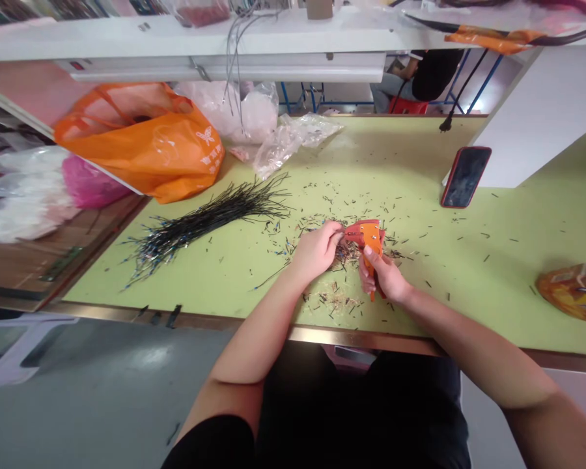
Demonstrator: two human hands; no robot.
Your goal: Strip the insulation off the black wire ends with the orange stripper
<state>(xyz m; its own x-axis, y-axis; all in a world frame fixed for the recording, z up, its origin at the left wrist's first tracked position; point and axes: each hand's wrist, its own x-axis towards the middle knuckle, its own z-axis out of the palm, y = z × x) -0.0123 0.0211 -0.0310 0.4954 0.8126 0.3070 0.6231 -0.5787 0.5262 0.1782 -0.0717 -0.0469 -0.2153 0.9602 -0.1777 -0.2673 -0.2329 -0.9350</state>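
My right hand (pixel 383 275) is wrapped round the handles of an orange wire stripper (pixel 367 236), which points away from me over the green table (pixel 469 286). My left hand (pixel 317 247) is pinched at the tool's jaws, on what looks like a thin wire end, too small to make out. Short black and copper wire clippings (pixel 336 299) lie scattered under and around both hands. A long bundle of thin black wires (pixel 209 218) lies to the left of my left hand.
An orange plastic bag (pixel 146 140) and clear plastic bags (pixel 293 137) sit at the table's back left. A phone in a red case (pixel 465 176) leans against a white block at the right. An orange packet (pixel 573 290) lies at the right edge. Another person sits beyond the table.
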